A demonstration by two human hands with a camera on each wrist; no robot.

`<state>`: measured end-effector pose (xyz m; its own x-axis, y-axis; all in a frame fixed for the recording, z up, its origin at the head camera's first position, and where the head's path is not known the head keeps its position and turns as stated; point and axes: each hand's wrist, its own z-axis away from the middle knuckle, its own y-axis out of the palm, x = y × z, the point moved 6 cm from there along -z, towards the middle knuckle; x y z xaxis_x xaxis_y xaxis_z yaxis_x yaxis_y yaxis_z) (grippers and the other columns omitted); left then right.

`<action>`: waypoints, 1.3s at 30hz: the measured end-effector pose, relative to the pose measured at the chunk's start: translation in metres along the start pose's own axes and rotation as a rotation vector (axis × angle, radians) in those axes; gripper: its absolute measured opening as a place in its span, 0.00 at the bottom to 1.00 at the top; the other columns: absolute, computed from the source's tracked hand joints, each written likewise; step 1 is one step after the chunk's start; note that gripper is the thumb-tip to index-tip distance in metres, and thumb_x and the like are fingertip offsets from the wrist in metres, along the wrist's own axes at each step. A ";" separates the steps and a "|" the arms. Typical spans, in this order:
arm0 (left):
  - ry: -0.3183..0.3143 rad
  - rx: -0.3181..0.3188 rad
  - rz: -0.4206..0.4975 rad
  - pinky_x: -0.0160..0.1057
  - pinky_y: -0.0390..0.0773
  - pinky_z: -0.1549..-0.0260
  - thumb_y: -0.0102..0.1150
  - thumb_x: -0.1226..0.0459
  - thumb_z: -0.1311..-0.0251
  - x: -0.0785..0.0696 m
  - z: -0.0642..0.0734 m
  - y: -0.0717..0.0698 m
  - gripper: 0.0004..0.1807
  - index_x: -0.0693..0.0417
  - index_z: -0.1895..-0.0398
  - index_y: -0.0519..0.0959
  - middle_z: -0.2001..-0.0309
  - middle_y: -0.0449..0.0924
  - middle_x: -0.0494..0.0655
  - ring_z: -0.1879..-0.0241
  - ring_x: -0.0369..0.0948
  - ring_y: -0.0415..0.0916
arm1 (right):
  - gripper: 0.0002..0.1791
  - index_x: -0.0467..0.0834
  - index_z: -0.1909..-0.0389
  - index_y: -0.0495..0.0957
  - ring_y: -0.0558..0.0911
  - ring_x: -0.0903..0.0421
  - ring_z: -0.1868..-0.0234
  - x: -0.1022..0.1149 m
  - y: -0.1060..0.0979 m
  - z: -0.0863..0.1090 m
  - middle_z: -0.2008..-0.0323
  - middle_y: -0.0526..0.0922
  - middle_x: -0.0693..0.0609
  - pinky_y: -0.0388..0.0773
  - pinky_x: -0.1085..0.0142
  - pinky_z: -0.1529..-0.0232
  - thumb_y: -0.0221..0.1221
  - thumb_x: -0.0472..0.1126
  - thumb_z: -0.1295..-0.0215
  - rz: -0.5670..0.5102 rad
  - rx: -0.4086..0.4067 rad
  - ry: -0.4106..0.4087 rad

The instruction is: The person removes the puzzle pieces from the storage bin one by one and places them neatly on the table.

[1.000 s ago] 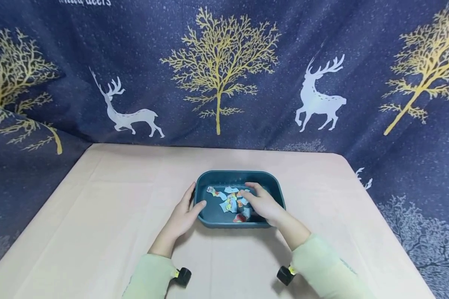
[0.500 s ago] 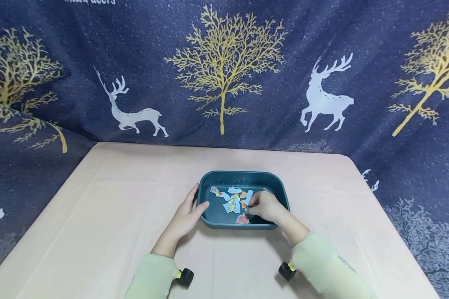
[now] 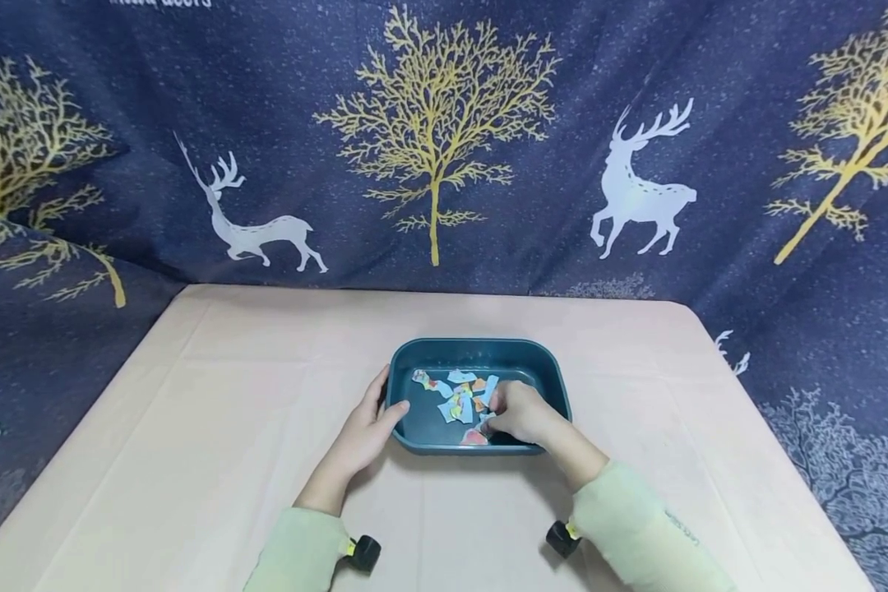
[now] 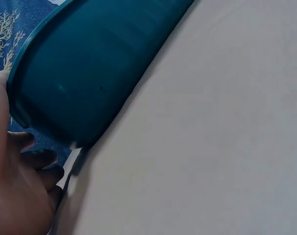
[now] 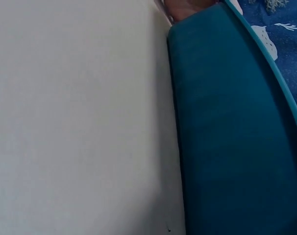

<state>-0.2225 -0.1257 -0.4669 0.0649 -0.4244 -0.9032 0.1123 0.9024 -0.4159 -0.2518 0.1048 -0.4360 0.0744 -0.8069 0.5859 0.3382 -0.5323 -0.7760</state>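
Observation:
A dark teal rectangular tub (image 3: 481, 352) stands on the table. My left hand (image 3: 363, 432) grips its left end, thumb over the rim and fingers along the outside wall. In the left wrist view the fingers (image 4: 38, 159) curl beside the tub's end wall (image 4: 85, 73). Inside the tub my right hand (image 3: 527, 411) reaches down at the right, its thumb and fingers pinching at a pink-and-blue paper scrap (image 3: 475, 438); the fingertips partly hide it. Several light-blue printed scraps (image 3: 457, 408) lie at the middle of the tub's floor, close to the right fingertips.
A pale cloth covers the table (image 3: 266, 386). Behind it hangs a dark blue curtain (image 3: 511, 230) printed with white deer and golden trees. A small black camera (image 3: 364, 553) sits at the left wrist and another black camera (image 3: 562, 538) at the right. The tub's raised walls surround the scraps.
My right fingers, spread over the scraps a second ago, have drawn together and lowered toward the pink-and-blue scrap. A light-blue strip they covered now shows. My left hand keeps its grip.

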 end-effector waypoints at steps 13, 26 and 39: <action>0.007 -0.046 0.151 0.58 0.43 0.28 0.34 0.64 0.31 -0.007 0.000 0.008 0.32 0.51 0.24 0.42 0.24 0.42 0.50 0.25 0.51 0.38 | 0.06 0.38 0.66 0.75 0.78 0.56 0.80 0.003 -0.013 0.001 0.76 0.80 0.49 0.79 0.65 0.79 0.61 0.31 0.44 -0.279 -0.005 -0.033; -0.013 -0.111 0.173 0.56 0.40 0.27 0.31 0.65 0.30 -0.004 -0.001 -0.005 0.31 0.52 0.25 0.43 0.24 0.41 0.51 0.25 0.51 0.36 | 0.09 0.33 0.59 0.74 0.83 0.47 0.69 -0.009 -0.053 0.021 0.70 0.82 0.42 0.84 0.65 0.74 0.59 0.34 0.39 -0.475 -0.174 -0.134; 0.022 -0.091 0.208 0.54 0.39 0.26 0.34 0.66 0.30 -0.004 0.001 -0.009 0.30 0.39 0.26 0.51 0.24 0.43 0.42 0.24 0.46 0.36 | 0.15 0.28 0.55 0.72 0.84 0.60 0.71 -0.038 -0.077 0.030 0.71 0.82 0.49 0.85 0.65 0.70 0.59 0.34 0.38 -0.662 -0.300 -0.094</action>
<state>-0.2229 -0.1319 -0.4599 0.0557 -0.2276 -0.9722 0.0092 0.9737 -0.2275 -0.2524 0.1847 -0.3911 0.0285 -0.2741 0.9613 0.0695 -0.9588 -0.2755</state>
